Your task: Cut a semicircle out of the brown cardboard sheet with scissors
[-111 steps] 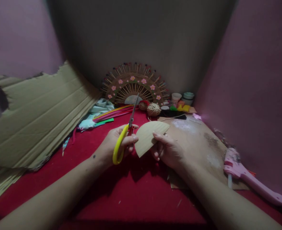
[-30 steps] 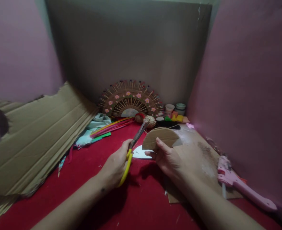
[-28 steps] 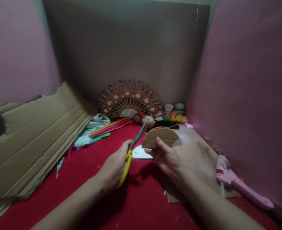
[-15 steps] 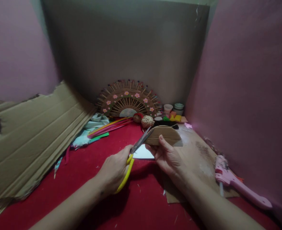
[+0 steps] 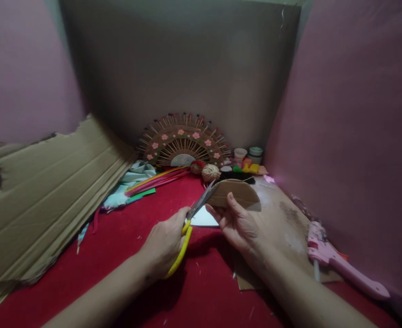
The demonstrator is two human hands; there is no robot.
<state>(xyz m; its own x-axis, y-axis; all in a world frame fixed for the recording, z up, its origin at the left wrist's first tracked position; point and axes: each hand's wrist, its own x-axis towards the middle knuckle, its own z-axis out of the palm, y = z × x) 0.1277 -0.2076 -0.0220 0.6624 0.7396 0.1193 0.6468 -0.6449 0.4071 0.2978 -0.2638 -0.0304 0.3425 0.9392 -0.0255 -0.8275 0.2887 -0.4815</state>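
Note:
My left hand (image 5: 165, 243) is closed around the yellow handles of a pair of scissors (image 5: 182, 253). The blades point up and to the right, parted, with their tips at the left edge of a half-round piece of cardboard (image 5: 240, 193). My right hand (image 5: 237, 223) grips that cardboard near its straight lower edge, thumb on the near face and fingers beneath. A white sheet (image 5: 203, 217) lies on the red surface behind the hands, partly covered by them.
A flower-decorated stick fan (image 5: 183, 136) stands against the back wall, with yarn balls (image 5: 210, 173) before it. Large cardboard sheets (image 5: 47, 200) lean at left. A pink glue gun (image 5: 331, 255) rests at right by a flat cardboard piece (image 5: 286, 228). Coloured strips (image 5: 156, 180) lie back left.
Hardly anything differs. The half-round cardboard is tilted very slightly, its right end a little lower, and the scissors stay at its left edge.

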